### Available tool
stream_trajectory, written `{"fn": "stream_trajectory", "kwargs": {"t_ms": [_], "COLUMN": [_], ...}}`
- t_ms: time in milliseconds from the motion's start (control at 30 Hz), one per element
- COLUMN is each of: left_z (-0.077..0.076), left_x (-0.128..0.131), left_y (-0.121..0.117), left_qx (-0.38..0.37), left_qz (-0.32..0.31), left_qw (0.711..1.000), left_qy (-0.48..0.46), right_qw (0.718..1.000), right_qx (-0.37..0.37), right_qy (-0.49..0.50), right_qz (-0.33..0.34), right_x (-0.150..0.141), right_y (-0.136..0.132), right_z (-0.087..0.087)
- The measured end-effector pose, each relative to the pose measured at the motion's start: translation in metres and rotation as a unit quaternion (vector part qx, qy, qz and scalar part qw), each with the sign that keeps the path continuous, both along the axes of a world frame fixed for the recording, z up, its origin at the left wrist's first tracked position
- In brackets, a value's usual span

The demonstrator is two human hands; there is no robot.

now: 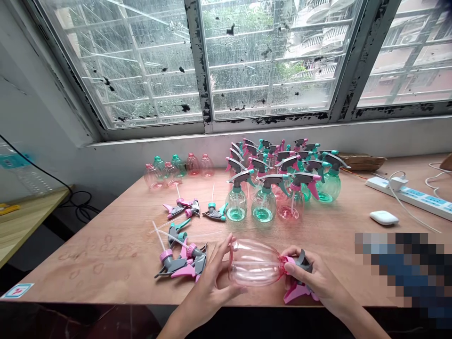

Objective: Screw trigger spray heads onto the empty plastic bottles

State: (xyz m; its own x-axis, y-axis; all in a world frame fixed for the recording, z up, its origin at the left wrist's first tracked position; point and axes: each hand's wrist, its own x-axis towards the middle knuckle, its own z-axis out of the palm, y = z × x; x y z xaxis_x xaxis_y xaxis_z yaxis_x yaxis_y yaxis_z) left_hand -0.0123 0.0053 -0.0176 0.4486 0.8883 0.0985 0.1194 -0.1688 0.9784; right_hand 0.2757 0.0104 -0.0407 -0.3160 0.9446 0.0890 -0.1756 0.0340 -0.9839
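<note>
A clear pink bottle (257, 262) lies on its side in the air above the table's front edge, its neck to the right. My left hand (215, 278) cups its base, thumb below and fingers above. At the neck, my right hand (312, 278) grips a pink and grey trigger spray head (300, 278); its straw runs inside the bottle. Whether the collar is fully threaded is hidden by my fingers. Just left of my left hand lie loose spray heads (171, 263), pink, grey and green, with straws sticking out.
Several bottles with spray heads (263, 205) stand in a group behind my hands. Bottles without heads (173, 175) stand at the back left. More loose heads (214, 213) lie mid-table. On the right are a power strip (416, 193) and a white case (384, 217).
</note>
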Motion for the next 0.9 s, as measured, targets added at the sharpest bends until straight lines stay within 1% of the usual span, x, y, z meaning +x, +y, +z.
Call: {"fn": "stream_trajectory", "kwargs": {"t_ms": [133,233,333,467,633,700,767,900], "left_z": [-0.004,0.001,0.008,0.010,0.008,0.009,0.008,0.005], "left_x": [-0.002,-0.001,0.001,0.005,0.007,0.006,0.004,0.000], "left_y": [-0.001,-0.005,-0.007,-0.006,-0.007,-0.007,-0.007,-0.005], "left_qx": [0.018,0.001,-0.014,0.014,0.049,0.041,0.019,-0.021], "left_qz": [-0.018,-0.016,0.000,0.016,0.004,-0.004,0.000,0.017], "left_qw": [1.000,1.000,1.000,0.999,0.999,0.999,1.000,1.000], "left_qy": [0.008,0.006,0.001,0.034,0.005,0.016,0.013,-0.016], "right_qw": [1.000,1.000,1.000,1.000,0.999,1.000,1.000,0.999], "right_qx": [-0.012,-0.006,0.008,0.000,-0.028,-0.020,-0.008,0.012], "right_qy": [0.002,-0.003,-0.009,0.000,0.017,0.007,-0.005,-0.037], "right_qz": [0.009,0.008,0.002,0.001,0.003,0.003,0.001,-0.034], "right_x": [0.001,0.001,0.001,0.000,-0.001,-0.001,-0.001,-0.001], "right_y": [0.000,0.000,0.000,0.000,0.001,0.001,0.001,-0.001], "right_z": [-0.003,-0.004,-0.003,-0.001,-0.001,-0.001,0.000,0.001]}}
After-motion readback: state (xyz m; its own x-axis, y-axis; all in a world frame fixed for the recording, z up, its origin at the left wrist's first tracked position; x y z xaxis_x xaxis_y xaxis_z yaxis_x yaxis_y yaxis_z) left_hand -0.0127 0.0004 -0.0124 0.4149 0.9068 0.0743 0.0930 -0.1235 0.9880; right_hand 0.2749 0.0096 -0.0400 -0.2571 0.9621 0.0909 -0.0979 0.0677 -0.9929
